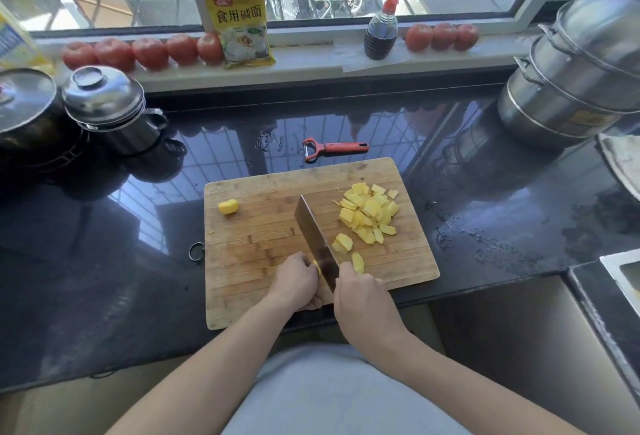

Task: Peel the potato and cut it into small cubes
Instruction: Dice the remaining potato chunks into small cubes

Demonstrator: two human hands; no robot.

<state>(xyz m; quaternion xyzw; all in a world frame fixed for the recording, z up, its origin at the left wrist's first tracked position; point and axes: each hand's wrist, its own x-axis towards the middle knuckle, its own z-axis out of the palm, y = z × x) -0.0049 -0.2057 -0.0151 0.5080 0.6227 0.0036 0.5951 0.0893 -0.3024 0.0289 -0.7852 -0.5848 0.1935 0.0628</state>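
A bamboo cutting board (256, 237) lies on the dark countertop. A pile of yellow potato pieces (369, 212) sits on its right part, and one peeled potato end (228, 207) lies alone at the left. My right hand (360, 299) grips the handle of a broad cleaver (313, 230), whose blade stands on the board and points away from me. My left hand (298, 282), fingers curled, holds down a small potato piece (316, 265) right against the blade; most of that piece is hidden.
A red peeler (334, 148) lies just behind the board. Lidded steel pots (107, 105) stand at the left, a stacked steamer (575, 84) at the right. Tomatoes (149, 53), a yellow packet (242, 18) and a sauce bottle (381, 32) line the windowsill.
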